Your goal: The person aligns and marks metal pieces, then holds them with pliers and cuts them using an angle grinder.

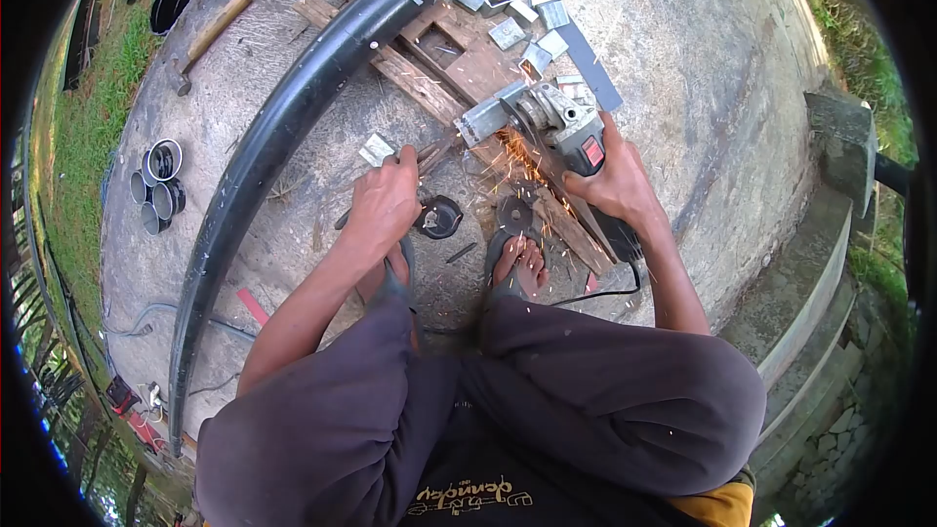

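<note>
Two hands, apart from each other, both closed on something here! The right hand (617, 179) is clamped around the angle grinder (566, 127), and orange sparks (522, 154) are spraying down just to its left. The disc is right at the square metal tube (485, 118), which lies between the hands and a little beyond them, by the wooden boards (480, 68). Over to the left hand (386, 197), fist shut on a slim dark tool (427, 150), too hidden to name exactly. Beyond both hands, cut metal pieces (508, 34) lie scattered beside a flat metal strip (589, 66). The curved black pipe (283, 127) sweeps past left of the left hand, and farther left sits a hammer (207, 37).
</note>
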A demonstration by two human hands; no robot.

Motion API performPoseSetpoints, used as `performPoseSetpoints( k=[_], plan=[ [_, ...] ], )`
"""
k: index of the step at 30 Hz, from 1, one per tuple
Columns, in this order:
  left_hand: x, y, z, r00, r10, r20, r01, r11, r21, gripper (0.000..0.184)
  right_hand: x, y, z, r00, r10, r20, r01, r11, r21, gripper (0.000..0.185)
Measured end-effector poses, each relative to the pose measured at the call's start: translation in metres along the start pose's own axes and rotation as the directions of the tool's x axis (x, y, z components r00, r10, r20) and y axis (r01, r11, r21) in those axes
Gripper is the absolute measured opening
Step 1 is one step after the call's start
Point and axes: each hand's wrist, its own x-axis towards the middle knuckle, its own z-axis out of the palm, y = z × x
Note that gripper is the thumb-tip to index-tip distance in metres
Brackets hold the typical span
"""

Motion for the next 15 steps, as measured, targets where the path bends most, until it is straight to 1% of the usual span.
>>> performPoseSetpoints(
  k=[4,10,13,15],
  plan=[
    [0.000,-0.001,0.000,1.000,0.009,0.003,-0.009,1.000,0.006,0.024,-0.001,-0.004,-0.001,1.000,-0.005,0.000,0.005,1.000,-0.005,0.091],
    [-0.001,0.001,-0.002,1.000,0.011,0.001,-0.011,1.000,0.006,0.023,-0.002,-0.011,-0.005,0.999,0.033,0.014,-0.033,0.999,-0.007,0.093],
    [-0.001,0.000,-0.001,1.000,0.016,-0.009,-0.016,1.000,0.004,0.023,0.000,-0.006,-0.003,1.000,0.020,0.010,-0.020,1.000,-0.006,0.094],
    [-0.001,0.000,0.000,1.000,0.019,-0.012,-0.019,1.000,0.002,0.022,0.002,-0.008,-0.005,0.999,0.025,0.029,-0.024,1.000,-0.019,0.102]
  ],
)
